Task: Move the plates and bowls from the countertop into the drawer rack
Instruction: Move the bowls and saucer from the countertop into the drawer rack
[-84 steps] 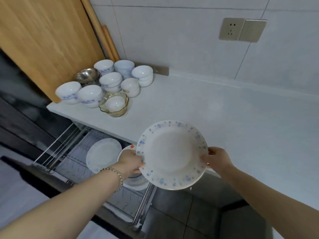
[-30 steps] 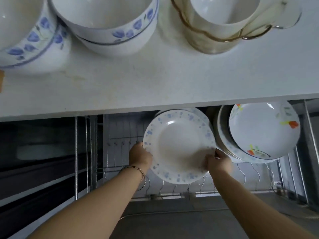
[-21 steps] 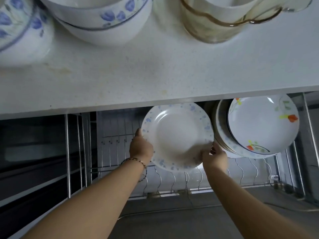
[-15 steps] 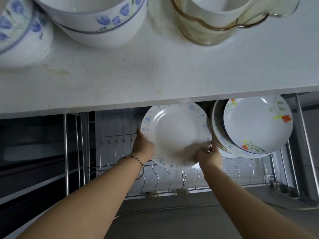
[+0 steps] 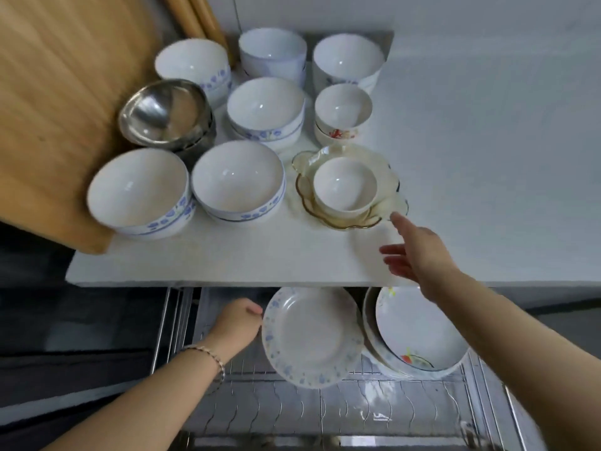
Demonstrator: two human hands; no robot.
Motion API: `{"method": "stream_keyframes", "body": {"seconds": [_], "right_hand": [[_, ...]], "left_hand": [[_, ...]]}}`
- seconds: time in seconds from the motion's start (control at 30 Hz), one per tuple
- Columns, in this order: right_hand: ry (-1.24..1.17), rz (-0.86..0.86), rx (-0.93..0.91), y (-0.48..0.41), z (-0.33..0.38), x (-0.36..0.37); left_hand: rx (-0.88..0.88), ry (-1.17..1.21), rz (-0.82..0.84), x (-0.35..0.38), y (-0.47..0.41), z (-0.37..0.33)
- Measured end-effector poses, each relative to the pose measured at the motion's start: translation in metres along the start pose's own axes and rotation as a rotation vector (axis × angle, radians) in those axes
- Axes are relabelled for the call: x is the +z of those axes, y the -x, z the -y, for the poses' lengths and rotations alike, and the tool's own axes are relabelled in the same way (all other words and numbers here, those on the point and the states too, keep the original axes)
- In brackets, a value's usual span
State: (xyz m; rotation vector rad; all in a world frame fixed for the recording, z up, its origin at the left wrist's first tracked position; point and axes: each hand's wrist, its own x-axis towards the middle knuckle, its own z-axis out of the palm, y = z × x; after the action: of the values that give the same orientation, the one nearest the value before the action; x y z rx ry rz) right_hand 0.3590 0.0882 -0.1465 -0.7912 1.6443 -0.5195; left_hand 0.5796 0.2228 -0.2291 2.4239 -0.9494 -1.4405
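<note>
A white plate with a blue flower rim (image 5: 312, 336) stands on edge in the wire drawer rack (image 5: 325, 408) under the countertop (image 5: 260, 258). My left hand (image 5: 239, 325) grips its left rim. To its right, stacked plates with orange flowers (image 5: 419, 333) lean in the rack. My right hand (image 5: 414, 252) hovers open over the counter's front, fingertips close to the amber glass dish (image 5: 387, 206) holding a small white bowl (image 5: 344, 187). Several white bowls with blue flowers (image 5: 237, 180) and a steel bowl (image 5: 162, 115) fill the counter's left part.
A wooden cutting board (image 5: 55, 102) leans at the left behind the bowls, with wooden rolling pins (image 5: 198, 14) at the wall. The counter stretches white to the right (image 5: 504, 157). The rack's rails (image 5: 162, 323) border dark cabinet fronts on the left.
The blue-rimmed plate went from above the counter down into the rack. My right hand has let go of it and risen over the counter toward the glass dish. The view has tilted up.
</note>
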Motion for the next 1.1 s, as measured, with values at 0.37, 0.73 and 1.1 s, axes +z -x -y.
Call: {"method": "stream_keyframes", "body": {"seconds": [0.37, 0.73, 1.1], "right_hand": [[-0.563, 0.187, 0.097, -0.028, 0.014, 0.017], [-0.029, 0.313, 0.108, 0.081, -0.048, -0.039], [0.106, 0.422, 0.244, 0.121, -0.131, 0.105]], "left_hand": [[-0.026, 0.189, -0.056, -0.016, 0.055, -0.011], [0.051, 0.790, 0.146, -0.033, 0.089, 0.011], [-0.033, 0.550, 0.158, -0.075, 0.075, 0.115]]}}
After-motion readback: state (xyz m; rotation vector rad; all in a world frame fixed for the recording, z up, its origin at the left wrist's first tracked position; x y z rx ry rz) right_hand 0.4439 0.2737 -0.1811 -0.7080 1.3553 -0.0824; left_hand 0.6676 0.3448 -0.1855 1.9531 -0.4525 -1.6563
